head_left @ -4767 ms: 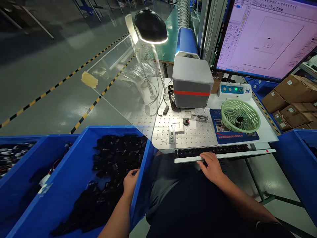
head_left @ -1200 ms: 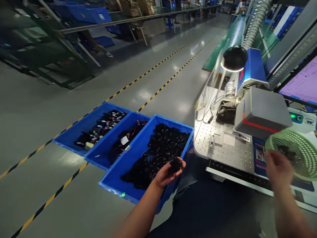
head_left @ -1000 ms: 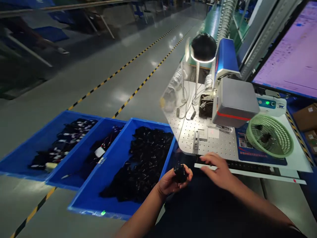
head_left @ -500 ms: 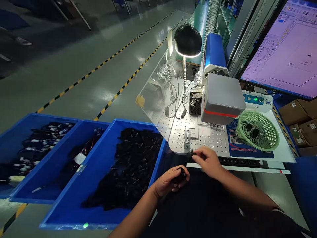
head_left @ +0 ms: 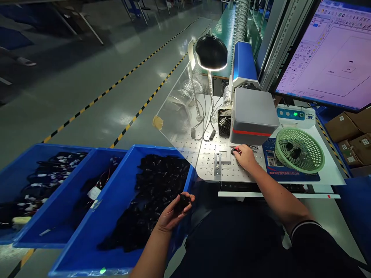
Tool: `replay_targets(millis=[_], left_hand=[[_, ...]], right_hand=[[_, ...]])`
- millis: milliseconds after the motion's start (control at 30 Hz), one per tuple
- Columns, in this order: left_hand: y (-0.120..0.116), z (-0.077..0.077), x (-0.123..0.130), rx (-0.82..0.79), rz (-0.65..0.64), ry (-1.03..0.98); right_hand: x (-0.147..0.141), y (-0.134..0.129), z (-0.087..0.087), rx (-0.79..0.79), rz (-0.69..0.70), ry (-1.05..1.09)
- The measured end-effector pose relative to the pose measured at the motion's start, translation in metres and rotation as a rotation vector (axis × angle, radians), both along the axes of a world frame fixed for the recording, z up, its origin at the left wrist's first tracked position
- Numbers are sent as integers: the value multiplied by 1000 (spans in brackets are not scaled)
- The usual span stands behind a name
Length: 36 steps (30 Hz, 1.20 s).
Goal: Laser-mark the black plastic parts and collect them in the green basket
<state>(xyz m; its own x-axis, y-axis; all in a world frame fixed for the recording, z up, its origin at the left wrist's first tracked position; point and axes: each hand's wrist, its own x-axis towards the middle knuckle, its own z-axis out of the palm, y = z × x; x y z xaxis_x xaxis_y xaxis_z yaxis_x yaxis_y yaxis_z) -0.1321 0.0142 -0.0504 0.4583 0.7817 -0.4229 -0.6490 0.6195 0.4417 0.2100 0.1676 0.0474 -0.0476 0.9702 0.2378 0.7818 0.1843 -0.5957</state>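
My left hand [head_left: 176, 210] is curled around a small black part [head_left: 182, 203], above the right edge of the blue bin [head_left: 78, 235] full of black parts [head_left: 156, 189]. On the perforated metal plate [head_left: 204, 168], my right hand [head_left: 243, 156] pinches a small dark piece [head_left: 235, 151] under the grey machine head [head_left: 255, 116]. Just left of those fingertips lie a square metal fixture [head_left: 224, 154] and a slotted bracket [head_left: 217, 164]. Finer detail of both held pieces is too small to tell.
A green basket [head_left: 314, 162] with a few black parts stands on a blue mat [head_left: 271, 170] at the right. A lit lamp [head_left: 211, 52] and a clear panel [head_left: 176, 116] rise behind the plate. The monitor [head_left: 333, 58] hangs upper right. More blue bins [head_left: 55, 210] stand at the left.
My right hand has moved up and forward from the table's front edge onto the metal plate. My left hand has shifted left toward the bin, still holding its black part. The view has shifted slightly.
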Motion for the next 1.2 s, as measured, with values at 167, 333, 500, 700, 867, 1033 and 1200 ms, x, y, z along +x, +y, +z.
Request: replay_targets(millis=[167, 333, 500, 700, 867, 1033, 1200], left_hand=[[2, 0, -1, -4, -14, -18], [1, 0, 0, 12, -7, -23], [2, 0, 1, 19, -10, -18], [1, -2, 0, 14, -7, -12], [1, -2, 0, 7, -7, -15], [1, 0, 1, 4, -3, -3], [1, 2, 2, 23, -9, 8]], right_hand=[[3, -3, -9, 29, -52, 61], [5, -11, -16, 46, -124, 37], [2, -12, -15, 6, -120, 21], [1, -11, -17, 14, -125, 9], [3, -10, -20, 20, -120, 3], [3, -9, -20, 15, -118, 14], [3, -8, -19, 12, -108, 27]])
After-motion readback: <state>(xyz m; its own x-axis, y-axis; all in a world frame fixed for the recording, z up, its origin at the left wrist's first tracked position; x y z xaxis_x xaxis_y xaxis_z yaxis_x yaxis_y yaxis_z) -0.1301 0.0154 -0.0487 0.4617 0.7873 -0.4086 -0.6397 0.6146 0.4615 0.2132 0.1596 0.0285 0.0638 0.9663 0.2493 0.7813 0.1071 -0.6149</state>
